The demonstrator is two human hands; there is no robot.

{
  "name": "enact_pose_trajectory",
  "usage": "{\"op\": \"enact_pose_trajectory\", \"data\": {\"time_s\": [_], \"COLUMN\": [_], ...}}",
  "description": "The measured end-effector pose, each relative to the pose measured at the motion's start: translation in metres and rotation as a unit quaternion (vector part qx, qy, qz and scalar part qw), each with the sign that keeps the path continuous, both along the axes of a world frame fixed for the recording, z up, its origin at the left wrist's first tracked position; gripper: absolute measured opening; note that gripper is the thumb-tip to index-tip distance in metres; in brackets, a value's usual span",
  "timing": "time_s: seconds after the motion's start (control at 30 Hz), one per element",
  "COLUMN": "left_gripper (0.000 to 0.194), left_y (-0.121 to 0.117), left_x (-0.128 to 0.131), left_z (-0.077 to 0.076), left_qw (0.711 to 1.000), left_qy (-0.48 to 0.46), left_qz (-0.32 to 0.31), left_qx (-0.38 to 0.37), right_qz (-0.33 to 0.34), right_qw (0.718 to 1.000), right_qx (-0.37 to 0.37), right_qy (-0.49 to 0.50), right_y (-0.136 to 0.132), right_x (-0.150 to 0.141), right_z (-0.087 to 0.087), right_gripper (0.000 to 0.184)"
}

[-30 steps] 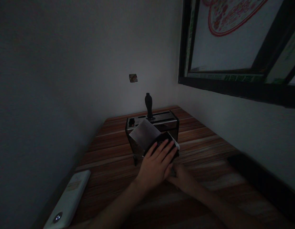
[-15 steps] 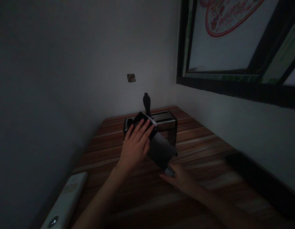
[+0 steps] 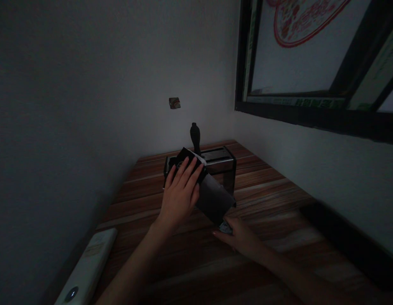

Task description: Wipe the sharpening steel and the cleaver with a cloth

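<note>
A cleaver (image 3: pixel 215 198) with a broad grey blade slants across the middle of the view. My right hand (image 3: pixel 239 237) is closed around its handle at the lower right, hiding most of it. Over the upper left part of the blade sits a black sleeve (image 3: pixel 184 153) with a white edge. My left hand (image 3: pixel 179 195) grips this sleeve, fingers laid across its face. Just behind stands a knife holder (image 3: pixel 219 156) with a shiny top, partly covered by the sleeve and hand. A black handle (image 3: pixel 195 136) sticks up from it.
The wood-grain table (image 3: pixel 263 199) meets walls at the back and right. A white oblong object (image 3: pixel 88 267) lies at the left edge, and a long dark object (image 3: pixel 345 241) at the right. A dark-framed window (image 3: pixel 294 63) is at upper right.
My left hand and the black sleeve have shifted very slightly to the left. My right hand keeps its hold on the cleaver in nearly the same place.
</note>
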State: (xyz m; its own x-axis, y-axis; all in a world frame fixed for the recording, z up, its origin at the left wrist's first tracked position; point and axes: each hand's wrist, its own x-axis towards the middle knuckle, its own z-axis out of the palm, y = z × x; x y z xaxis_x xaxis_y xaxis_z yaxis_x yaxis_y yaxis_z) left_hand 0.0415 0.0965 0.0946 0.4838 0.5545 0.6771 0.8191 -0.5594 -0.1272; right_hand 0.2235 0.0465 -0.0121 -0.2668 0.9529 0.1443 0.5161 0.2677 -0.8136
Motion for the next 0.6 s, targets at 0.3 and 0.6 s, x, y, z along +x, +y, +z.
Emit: {"op": "enact_pose_trajectory", "data": {"time_s": [0.3, 0.6], "left_gripper": [0.051, 0.050], "left_y": [-0.020, -0.040], "left_x": [0.027, 0.046], "left_z": [-0.030, -0.061], "left_qw": [0.999, 0.992], "left_qy": [0.033, 0.101], "left_qz": [-0.030, -0.073], "left_qx": [-0.019, -0.021], "right_qz": [0.006, -0.019], "right_qw": [1.000, 0.999], "right_qx": [0.005, 0.012], "right_qy": [0.016, 0.037], "right_y": [0.001, 0.003], "right_x": [-0.001, 0.002], "right_z": [0.001, -0.009], "right_gripper": [0.017, 0.036]}}
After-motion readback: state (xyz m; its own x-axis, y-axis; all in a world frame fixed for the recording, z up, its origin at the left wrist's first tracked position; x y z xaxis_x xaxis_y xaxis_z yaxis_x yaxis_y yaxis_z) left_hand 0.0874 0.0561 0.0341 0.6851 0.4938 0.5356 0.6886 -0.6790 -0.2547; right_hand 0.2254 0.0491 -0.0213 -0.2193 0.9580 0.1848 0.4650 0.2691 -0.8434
